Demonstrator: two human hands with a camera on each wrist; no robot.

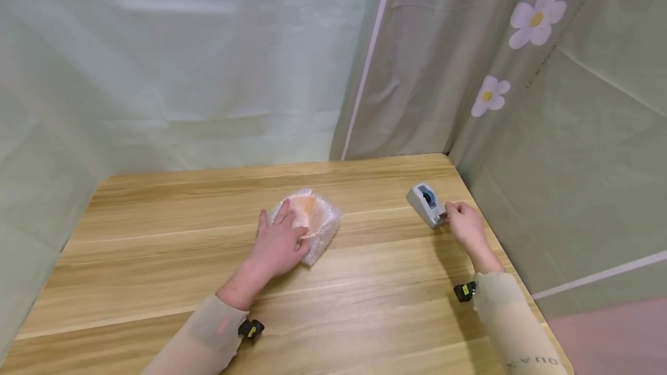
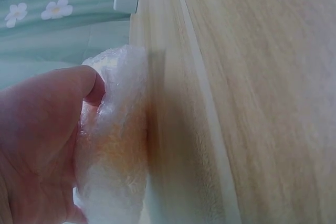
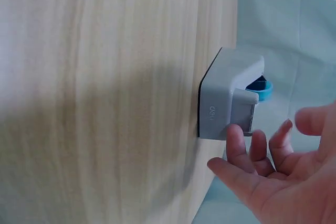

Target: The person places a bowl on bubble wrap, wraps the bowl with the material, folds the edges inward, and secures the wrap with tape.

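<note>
A flat bubble-wrapped bundle (image 1: 325, 221) lies near the middle of the wooden table, with a round, orange-tinted shape showing through the clear wrap. My left hand (image 1: 281, 245) rests on it with fingers spread. In the left wrist view the thumb (image 2: 86, 80) presses into the bubble wrap (image 2: 118, 145). Toward the right edge stands a grey tape dispenser (image 1: 424, 204) holding a roll with a blue core (image 3: 266, 91). My right hand (image 1: 465, 223) is at the dispenser's cutter end. Its fingertips (image 3: 236, 135) are at the front of the dispenser (image 3: 215, 100), thumb apart from them.
The wooden table (image 1: 156, 271) has its right edge close beside the right forearm. Pale green curtains (image 1: 219, 74) with flower prints hang behind the table and along its sides. A small black camera (image 1: 465, 291) sits at each wrist.
</note>
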